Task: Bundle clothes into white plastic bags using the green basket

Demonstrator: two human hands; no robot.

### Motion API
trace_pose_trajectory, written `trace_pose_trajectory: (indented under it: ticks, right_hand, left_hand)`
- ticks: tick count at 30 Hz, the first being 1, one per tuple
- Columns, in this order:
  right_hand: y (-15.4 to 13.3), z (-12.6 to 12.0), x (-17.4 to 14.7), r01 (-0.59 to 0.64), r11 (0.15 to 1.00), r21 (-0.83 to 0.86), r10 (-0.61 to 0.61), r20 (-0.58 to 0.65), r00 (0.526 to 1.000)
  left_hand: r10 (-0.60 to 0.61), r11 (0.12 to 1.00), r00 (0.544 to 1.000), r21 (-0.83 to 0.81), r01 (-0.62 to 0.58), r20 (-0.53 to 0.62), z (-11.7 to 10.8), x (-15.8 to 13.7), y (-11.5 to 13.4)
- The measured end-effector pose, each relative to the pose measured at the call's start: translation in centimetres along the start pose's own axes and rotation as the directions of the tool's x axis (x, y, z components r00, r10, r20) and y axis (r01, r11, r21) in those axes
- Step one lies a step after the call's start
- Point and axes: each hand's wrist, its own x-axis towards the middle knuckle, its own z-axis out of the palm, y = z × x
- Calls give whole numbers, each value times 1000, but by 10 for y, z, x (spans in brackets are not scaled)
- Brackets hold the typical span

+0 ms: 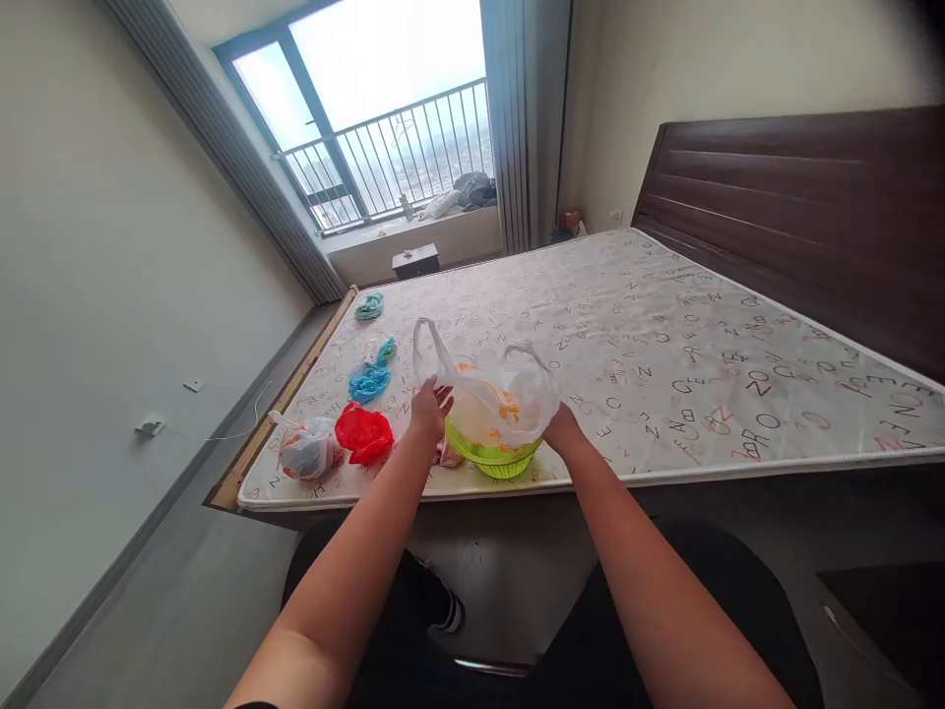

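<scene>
**Inspector:** Status at the mattress [664, 335] edge: translucent plastic bag [491, 389] sits over the green basket [496, 455], handles up and mouth slack.

**Clerk:** Hands?

**Inspector:** Left hand [430, 407] pinches the bag's left side, fingers bent around the film. Right hand [562, 430] grips the right side; its fingers are hidden, so I cannot tell their closure.

**Clerk:** Progress?

**Inspector:** Judged early. Still lying loose to the left: red bag [364, 433], knotted white bag [306, 448], two blue bags [371, 374], teal bag [369, 306].
</scene>
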Motion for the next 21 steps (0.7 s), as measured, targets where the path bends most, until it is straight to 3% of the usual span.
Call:
trace_pose_trajectory:
  ticks: [2,4,7,9,11,13,15,17,19,21]
  right_hand:
    - [-4,-1,0,-16,999,29,17,-21,1000]
    - [-11,-6,-3,-59,998,27,62,-150,987]
    - [-28,-16,-13,-11,1000,-4,8,-441,898]
    - [-40,-18,-21,132,991,-33,-129,-516,847]
    - [-50,-14,-28,269,958,-95,-282,-466,839]
    - [-51,-7,-29,299,938,-173,-341,-335,878]
    - [-43,-1,-26,191,945,-266,-239,-163,957]
    - [-28,0,-20,43,925,-379,-62,-38,997]
    - [-13,-5,-14,-36,881,-473,53,23,998]
    - [-4,-12,-10,-54,866,-498,76,25,997]
  left_hand:
    - [-47,997,997,-63,44,-62,-3,1,-15]
    - [-60,998,996,6,60,-66,-4,5,-24]
    - [-14,986,1000,163,18,-22,-8,13,-28]
    - [-14,965,999,263,0,50,-11,19,-27]
    - [-64,932,988,361,10,137,-14,23,-25]
    - [-116,894,974,447,16,197,-18,27,-23]
    - [-117,862,969,506,-8,215,-24,32,-20]
    - [-41,763,975,637,-110,218,-33,38,-15]
    - [99,568,965,783,-255,243,-43,44,-6]
    - [216,394,920,834,-388,326,-50,46,3]
